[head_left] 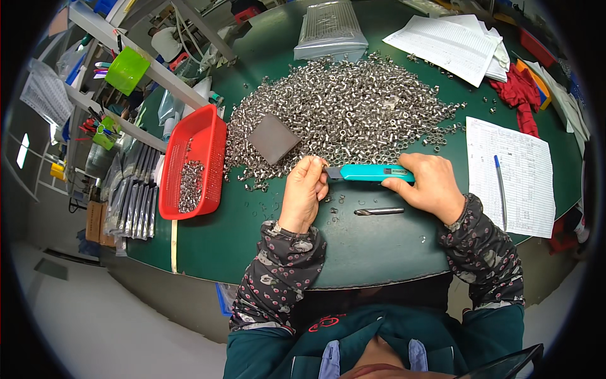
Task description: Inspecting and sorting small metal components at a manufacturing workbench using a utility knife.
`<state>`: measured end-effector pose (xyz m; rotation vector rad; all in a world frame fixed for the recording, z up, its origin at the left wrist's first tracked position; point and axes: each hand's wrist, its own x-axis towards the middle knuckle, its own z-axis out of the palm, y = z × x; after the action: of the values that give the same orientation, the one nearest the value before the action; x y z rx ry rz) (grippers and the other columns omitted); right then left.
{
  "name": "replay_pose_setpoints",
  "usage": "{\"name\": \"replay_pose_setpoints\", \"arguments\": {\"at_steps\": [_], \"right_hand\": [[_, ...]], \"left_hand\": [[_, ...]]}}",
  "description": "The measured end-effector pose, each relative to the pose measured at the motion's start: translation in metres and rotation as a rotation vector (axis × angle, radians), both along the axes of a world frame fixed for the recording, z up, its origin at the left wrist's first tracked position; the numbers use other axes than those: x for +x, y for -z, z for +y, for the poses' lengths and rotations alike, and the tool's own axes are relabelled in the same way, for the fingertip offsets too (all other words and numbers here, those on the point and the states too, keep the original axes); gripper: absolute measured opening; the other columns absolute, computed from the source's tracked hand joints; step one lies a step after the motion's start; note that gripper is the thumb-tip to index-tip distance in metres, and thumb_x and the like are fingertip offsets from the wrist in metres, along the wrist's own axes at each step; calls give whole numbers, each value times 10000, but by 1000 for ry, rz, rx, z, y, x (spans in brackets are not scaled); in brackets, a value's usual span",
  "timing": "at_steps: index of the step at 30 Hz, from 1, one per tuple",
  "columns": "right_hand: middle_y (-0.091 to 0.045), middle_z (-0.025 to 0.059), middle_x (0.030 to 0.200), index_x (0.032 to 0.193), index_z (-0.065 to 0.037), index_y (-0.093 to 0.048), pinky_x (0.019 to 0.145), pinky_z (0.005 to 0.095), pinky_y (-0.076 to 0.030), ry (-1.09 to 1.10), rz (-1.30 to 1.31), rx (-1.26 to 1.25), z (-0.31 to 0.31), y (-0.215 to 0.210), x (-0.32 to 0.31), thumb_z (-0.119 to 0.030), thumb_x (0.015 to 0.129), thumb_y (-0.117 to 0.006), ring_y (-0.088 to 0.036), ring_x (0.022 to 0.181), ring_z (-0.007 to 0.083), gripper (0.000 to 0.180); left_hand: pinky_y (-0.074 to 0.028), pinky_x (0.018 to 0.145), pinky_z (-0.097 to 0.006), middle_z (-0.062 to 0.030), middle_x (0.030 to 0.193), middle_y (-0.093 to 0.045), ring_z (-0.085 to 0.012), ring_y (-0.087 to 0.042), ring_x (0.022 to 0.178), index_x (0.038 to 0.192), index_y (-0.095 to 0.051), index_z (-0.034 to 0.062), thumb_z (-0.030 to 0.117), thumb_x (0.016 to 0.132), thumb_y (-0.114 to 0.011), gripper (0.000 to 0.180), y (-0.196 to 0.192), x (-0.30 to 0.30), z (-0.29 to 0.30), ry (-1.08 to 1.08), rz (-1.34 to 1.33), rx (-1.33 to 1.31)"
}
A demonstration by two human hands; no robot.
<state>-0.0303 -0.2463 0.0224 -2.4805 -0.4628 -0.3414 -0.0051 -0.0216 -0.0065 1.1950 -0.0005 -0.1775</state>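
My right hand (434, 186) is closed around the handle of a teal utility knife (369, 172). Its blade points left and meets the fingertips of my left hand (304, 191). Those fingers pinch a small metal ring, mostly hidden by the thumb and fingertips. Just beyond both hands spreads a large heap of short, shiny metal rings (353, 107). A dark grey square block (274, 139) rests tilted on the heap's near left side. On the green table below the knife lies a fluted drill bit (379, 211), among a few thin shavings and loose rings.
A red plastic basket (213, 151) with some metal rings inside stands at the left. To the right, a pen (500, 189) lies on a printed sheet (527, 164). Farther back are a bagged stack (331, 28), more papers (442, 47) and red cloth (519, 95).
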Motion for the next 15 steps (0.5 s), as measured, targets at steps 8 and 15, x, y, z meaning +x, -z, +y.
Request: {"name": "replay_pose_setpoints", "arguments": {"at_steps": [8,15], "right_hand": [[-538,121,599,656,-40,-545,504,403,-391,-9,2,-12,-1,-1,0,-382,689,-625,-538,575,312,353],[-536,121,602,658,-37,-534,512,404,-392,-20,-22,-29,-3,1,1,-384,687,-624,-538,579,310,359]], "left_hand": [[-293,404,-163,19,618,-436,-27,-324,470,803,-518,58,253,890,-461,221,-3,0,1,33,-4,9],[-264,394,-158,35,579,-379,-27,-305,474,769,-522,54,230,881,-476,214,-9,2,4,71,40,44]]}}
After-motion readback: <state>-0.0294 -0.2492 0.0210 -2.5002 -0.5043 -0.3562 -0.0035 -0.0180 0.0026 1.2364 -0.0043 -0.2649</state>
